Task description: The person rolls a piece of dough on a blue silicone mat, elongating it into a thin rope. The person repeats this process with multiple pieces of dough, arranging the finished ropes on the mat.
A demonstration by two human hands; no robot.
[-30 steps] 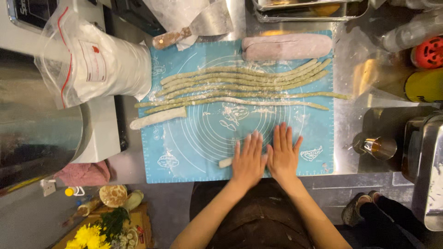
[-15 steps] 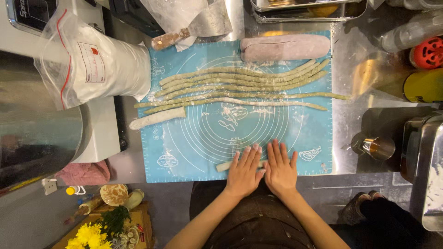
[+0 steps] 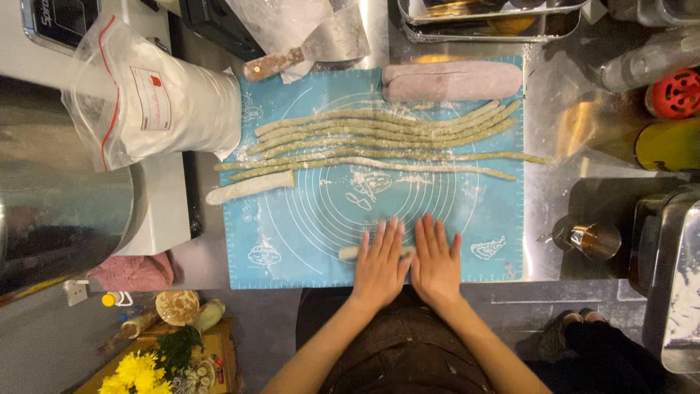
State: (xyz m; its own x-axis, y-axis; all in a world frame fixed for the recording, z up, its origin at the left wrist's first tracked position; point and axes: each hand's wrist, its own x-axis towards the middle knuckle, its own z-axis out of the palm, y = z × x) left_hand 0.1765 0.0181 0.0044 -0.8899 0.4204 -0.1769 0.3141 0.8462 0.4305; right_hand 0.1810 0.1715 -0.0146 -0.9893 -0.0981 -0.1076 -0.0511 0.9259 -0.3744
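1. The left hand (image 3: 379, 264) lies flat with its fingers spread a little; it presses down on a short piece of dough (image 3: 350, 252); it does not grip it.
2. The right hand (image 3: 436, 260) also lies flat and open, just beside the left hand; the thumbs are close together; I cannot tell how much dough is under this hand.
3. Only the left end of the dough piece peeks out past the left hand; the rest is hidden under the palms; it sits near the front edge of the blue mat (image 3: 292, 226).
4. The dough looks soft and light; I think it would bend and stretch if picked up by one end; it looks easy to squash or tear when thin.
5. The best way to hold it, I think, is with flat palms on top, or with both hands under it so it does not sag.
6. The mat has white flour dust on it, so the dough may not stick much.
7. Farther back on the mat lie many long thin dough ropes (image 3: 379, 135) side by side; one short fat roll (image 3: 249, 187) lies at the left; a thick pink dough log (image 3: 452, 80) lies at the back.
8. A clear bag of flour (image 3: 157, 102) stands to the left of the mat; a scraper with a wooden handle (image 3: 292, 58) lies at the back; a small metal cup (image 3: 594, 241) stands to the right.
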